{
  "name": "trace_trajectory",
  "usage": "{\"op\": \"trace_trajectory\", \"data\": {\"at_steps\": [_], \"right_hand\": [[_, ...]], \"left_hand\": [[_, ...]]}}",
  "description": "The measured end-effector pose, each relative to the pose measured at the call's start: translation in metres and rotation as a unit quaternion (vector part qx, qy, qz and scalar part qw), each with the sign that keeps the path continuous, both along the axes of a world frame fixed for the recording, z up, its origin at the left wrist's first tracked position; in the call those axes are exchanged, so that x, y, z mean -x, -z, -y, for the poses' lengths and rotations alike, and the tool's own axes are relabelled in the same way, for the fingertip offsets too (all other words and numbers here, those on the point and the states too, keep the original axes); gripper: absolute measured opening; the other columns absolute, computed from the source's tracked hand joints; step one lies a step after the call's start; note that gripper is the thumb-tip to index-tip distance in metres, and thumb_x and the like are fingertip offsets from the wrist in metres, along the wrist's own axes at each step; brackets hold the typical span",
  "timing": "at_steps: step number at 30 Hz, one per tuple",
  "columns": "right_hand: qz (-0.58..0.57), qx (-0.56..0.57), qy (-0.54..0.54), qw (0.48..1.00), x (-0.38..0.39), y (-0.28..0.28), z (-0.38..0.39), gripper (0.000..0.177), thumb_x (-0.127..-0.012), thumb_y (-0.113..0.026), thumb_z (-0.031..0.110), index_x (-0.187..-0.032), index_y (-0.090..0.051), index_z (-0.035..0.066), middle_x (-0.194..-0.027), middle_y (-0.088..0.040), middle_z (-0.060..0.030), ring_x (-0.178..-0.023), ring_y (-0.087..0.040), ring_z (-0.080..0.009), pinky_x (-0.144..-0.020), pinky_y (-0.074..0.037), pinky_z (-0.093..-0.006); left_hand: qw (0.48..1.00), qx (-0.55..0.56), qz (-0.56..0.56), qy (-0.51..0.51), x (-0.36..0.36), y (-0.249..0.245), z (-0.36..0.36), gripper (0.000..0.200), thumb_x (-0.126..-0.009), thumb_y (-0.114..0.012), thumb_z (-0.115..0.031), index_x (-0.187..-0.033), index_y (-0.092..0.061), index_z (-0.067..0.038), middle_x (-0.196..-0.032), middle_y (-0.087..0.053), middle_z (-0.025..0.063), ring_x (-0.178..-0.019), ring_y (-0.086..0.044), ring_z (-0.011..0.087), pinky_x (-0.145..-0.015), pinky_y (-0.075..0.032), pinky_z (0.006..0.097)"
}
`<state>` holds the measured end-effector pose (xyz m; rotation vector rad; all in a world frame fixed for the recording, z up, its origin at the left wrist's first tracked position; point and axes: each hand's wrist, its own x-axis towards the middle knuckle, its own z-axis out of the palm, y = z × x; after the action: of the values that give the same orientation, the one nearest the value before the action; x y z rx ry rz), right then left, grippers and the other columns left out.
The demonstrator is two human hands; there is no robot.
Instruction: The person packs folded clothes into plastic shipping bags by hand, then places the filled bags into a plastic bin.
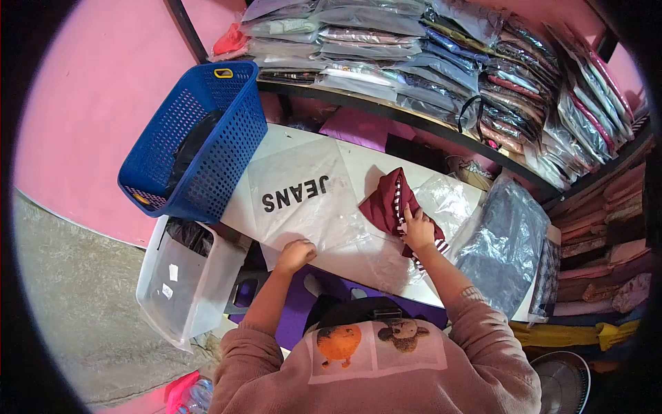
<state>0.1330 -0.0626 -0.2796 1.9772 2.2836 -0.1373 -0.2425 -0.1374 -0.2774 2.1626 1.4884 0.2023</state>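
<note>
While the right hand (419,231) rests on a folded maroon cloth garment (378,201) with striped trim, grip unclear, upon the white worktop (362,160), the left hand (296,255) curls closed beside a clear plastic bag (296,165) lettered JEANS; loose layers could snag the garment if dragged; blue perforated plastic basket (231,152) and grey plastic-wrapped bundle (500,241) crowd either side.

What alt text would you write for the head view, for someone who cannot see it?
A person rests the right hand on a folded maroon garment on a white table, the left hand loosely curled by the near edge of a translucent plastic bag printed JEANS. A blue basket stands on the left, and bagged clothes are stacked beyond.
</note>
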Motion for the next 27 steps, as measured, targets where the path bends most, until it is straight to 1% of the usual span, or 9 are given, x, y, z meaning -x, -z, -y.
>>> {"op": "trace_trajectory", "data": {"at_steps": [5,8,11,14,17,20,23,24,27], "right_hand": [[0.01,0.03,-0.011,0.999,0.0,-0.022,0.001,0.091,-0.07,-0.077,0.032,-0.146,-0.028,0.017,-0.131,-0.047,-0.028,-0.102,-0.061,-0.0359,-0.079,-0.054,-0.0425],[0.008,0.021,-0.008,1.0,-0.001,-0.012,-0.005,0.083,-0.075,-0.073,0.03,-0.145,-0.031,0.016,-0.125,-0.051,-0.0264,-0.1,-0.062,-0.0353,-0.077,-0.054,-0.0417],[-0.019,0.017,-0.012,1.0,-0.006,-0.006,-0.01,0.075,-0.077,-0.071,0.028,-0.142,-0.036,0.015,-0.114,-0.057,-0.0221,-0.095,-0.064,-0.0345,-0.074,-0.055,-0.041],[-0.024,-0.001,-0.024,0.999,-0.011,-0.002,-0.014,0.067,-0.077,-0.07,0.023,-0.137,-0.042,0.014,-0.099,-0.062,-0.0181,-0.088,-0.066,-0.0334,-0.072,-0.055,-0.0408],[-0.033,0.022,-0.036,0.999,-0.02,0.0,-0.029,0.064,-0.075,-0.071,0.021,-0.133,-0.045,0.015,-0.09,-0.064,-0.0175,-0.083,-0.067,-0.0328,-0.073,-0.055,-0.0406],[-0.122,0.014,0.006,0.992,-0.036,-0.016,-0.043,0.066,-0.066,-0.075,0.022,-0.127,-0.052,0.012,-0.089,-0.067,-0.0186,-0.085,-0.066,-0.0353,-0.078,-0.054,-0.0426],[-0.281,0.033,0.08,0.956,-0.045,-0.041,-0.049,0.065,-0.06,-0.075,0.022,-0.121,-0.057,0.008,-0.09,-0.068,-0.0192,-0.086,-0.066,-0.0334,-0.079,-0.053,-0.0415],[-0.337,0.028,0.082,0.938,-0.051,-0.041,-0.049,0.064,-0.06,-0.075,0.021,-0.121,-0.058,0.008,-0.089,-0.069,-0.0191,-0.085,-0.067,-0.0318,-0.079,-0.053,-0.04],[-0.519,0.053,0.098,0.848,-0.053,-0.054,-0.04,0.053,-0.063,-0.071,0.012,-0.115,-0.06,0.005,-0.089,-0.069,-0.0096,-0.082,-0.065,-0.0201,-0.078,-0.051,-0.0332]], "left_hand": [[0.999,-0.026,-0.033,0.015,0.002,0.018,-0.003,0.01,-0.078,-0.063,-0.016,-0.081,-0.063,-0.007,-0.083,-0.063,0.0107,-0.085,-0.061,0.0312,-0.076,-0.049,0.0416],[0.999,-0.024,0.019,-0.011,0.001,0.016,-0.004,0.009,-0.078,-0.061,-0.014,-0.081,-0.061,-0.006,-0.081,-0.062,0.0121,-0.085,-0.061,0.0319,-0.075,-0.049,0.0408],[0.989,-0.015,0.139,-0.049,0.006,0.021,-0.007,0.007,-0.081,-0.058,-0.01,-0.084,-0.057,-0.004,-0.08,-0.061,0.0144,-0.083,-0.062,0.0335,-0.072,-0.048,0.0402],[0.972,0.038,0.175,-0.154,0.004,0.017,-0.007,0.008,-0.084,-0.054,-0.008,-0.091,-0.054,-0.003,-0.084,-0.061,0.0178,-0.081,-0.062,0.0361,-0.07,-0.048,0.0409],[0.968,-0.014,0.158,-0.192,0.003,0.027,-0.013,0.015,-0.087,-0.051,-0.007,-0.102,-0.049,-0.004,-0.089,-0.061,0.0214,-0.079,-0.062,0.0394,-0.07,-0.048,0.0427],[0.934,-0.126,0.2,-0.268,-0.009,0.034,-0.023,0.021,-0.087,-0.051,-0.007,-0.107,-0.046,-0.006,-0.088,-0.061,0.0223,-0.081,-0.061,0.0417,-0.072,-0.048,0.0454],[0.954,-0.107,0.111,-0.255,-0.025,0.008,-0.026,0.024,-0.086,-0.052,-0.007,-0.109,-0.046,-0.007,-0.093,-0.061,0.0214,-0.083,-0.061,0.0428,-0.073,-0.049,0.0474],[0.961,-0.162,0.098,-0.204,-0.027,0.015,-0.029,0.025,-0.084,-0.057,-0.009,-0.109,-0.048,-0.008,-0.096,-0.058,0.0193,-0.081,-0.062,0.0405,-0.072,-0.05,0.0475],[0.99,-0.082,-0.013,-0.112,-0.05,-0.02,-0.03,0.034,-0.081,-0.061,-0.008,-0.114,-0.052,-0.01,-0.1,-0.054,0.0173,-0.091,-0.061,0.0356,-0.079,-0.051,0.0432]]}}
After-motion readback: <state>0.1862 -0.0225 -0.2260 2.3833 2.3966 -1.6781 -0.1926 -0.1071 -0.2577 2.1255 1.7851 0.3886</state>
